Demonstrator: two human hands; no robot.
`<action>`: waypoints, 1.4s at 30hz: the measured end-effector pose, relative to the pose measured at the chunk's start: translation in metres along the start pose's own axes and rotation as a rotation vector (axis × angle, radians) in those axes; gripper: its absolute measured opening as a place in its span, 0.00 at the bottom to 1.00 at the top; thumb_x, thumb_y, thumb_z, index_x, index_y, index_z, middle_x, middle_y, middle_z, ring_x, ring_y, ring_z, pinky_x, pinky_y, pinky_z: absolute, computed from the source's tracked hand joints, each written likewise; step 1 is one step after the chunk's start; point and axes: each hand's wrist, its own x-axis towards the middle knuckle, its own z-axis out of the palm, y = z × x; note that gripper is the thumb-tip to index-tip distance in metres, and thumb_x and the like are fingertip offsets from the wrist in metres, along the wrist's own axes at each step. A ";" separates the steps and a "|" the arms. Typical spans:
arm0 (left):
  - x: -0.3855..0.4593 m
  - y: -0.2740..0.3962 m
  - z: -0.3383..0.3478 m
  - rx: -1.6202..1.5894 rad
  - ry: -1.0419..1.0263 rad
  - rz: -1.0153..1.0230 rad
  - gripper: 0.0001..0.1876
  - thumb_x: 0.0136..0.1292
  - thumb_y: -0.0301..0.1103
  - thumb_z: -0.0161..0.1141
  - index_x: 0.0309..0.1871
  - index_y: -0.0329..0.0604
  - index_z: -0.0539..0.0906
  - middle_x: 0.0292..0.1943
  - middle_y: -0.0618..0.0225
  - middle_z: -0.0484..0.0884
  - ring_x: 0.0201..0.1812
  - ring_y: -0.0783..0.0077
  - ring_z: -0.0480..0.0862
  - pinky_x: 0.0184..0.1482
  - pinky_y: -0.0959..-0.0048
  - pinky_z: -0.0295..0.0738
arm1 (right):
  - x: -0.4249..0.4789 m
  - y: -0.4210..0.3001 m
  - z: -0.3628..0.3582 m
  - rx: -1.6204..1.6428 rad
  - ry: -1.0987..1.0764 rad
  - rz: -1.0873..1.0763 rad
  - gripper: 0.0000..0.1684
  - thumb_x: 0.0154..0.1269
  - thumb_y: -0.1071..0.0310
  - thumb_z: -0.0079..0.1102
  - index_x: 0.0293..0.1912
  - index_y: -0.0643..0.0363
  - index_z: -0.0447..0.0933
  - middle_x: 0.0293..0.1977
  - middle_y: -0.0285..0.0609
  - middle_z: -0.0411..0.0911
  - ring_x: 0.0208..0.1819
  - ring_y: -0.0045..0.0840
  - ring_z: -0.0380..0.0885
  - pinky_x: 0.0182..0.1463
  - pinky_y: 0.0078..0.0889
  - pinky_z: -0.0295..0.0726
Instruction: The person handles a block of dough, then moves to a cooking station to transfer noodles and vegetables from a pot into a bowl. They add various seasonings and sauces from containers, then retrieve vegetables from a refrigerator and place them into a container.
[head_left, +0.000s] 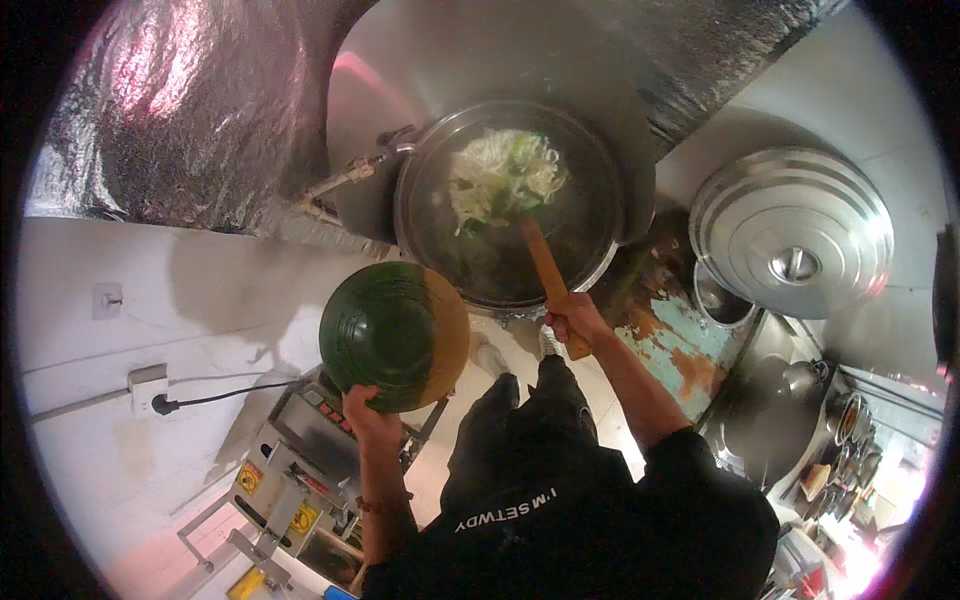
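Note:
My right hand (571, 319) grips a long wooden handle (547, 259) that reaches over a large round metal pot (600, 277). At the handle's far end a mass of pale noodles with green leaves (506, 176) sits over the dark liquid; whatever bears it is hidden beneath. In my left hand (371, 412) is a wide bowl (375, 330), green with a brown band, held by its rim to the near left of the pot. Its hollow faces up, and I see no food in it.
A large metal lid (795, 225) leans at the right above a small metal pot (724, 300). A pipe with a valve (341, 180) juts out left of the pot. At lower left stands a metal machine (300, 472) with warning stickers; a black plug (165, 405) and cord run from the wall.

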 end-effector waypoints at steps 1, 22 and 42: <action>0.000 0.001 0.000 -0.019 0.008 -0.011 0.10 0.51 0.21 0.66 0.35 0.42 0.78 0.46 0.57 0.83 0.48 0.56 0.83 0.53 0.61 0.76 | -0.015 -0.007 0.004 0.000 0.003 -0.047 0.14 0.71 0.66 0.61 0.33 0.67 0.77 0.21 0.46 0.78 0.14 0.26 0.72 0.18 0.35 0.70; -0.021 0.034 0.020 -0.309 0.057 -0.142 0.18 0.49 0.30 0.55 0.46 0.37 0.80 0.47 0.62 0.82 0.51 0.53 0.82 0.59 0.52 0.79 | -0.020 0.009 -0.012 -0.412 0.194 0.061 0.11 0.70 0.68 0.62 0.33 0.66 0.78 0.22 0.46 0.79 0.17 0.23 0.77 0.20 0.33 0.73; -0.003 0.004 0.001 0.245 -0.009 0.253 0.10 0.51 0.23 0.63 0.37 0.41 0.79 0.45 0.60 0.83 0.50 0.57 0.83 0.54 0.61 0.78 | 0.022 0.022 -0.023 -0.181 0.163 0.161 0.13 0.70 0.67 0.64 0.32 0.67 0.79 0.20 0.42 0.78 0.16 0.25 0.72 0.21 0.32 0.70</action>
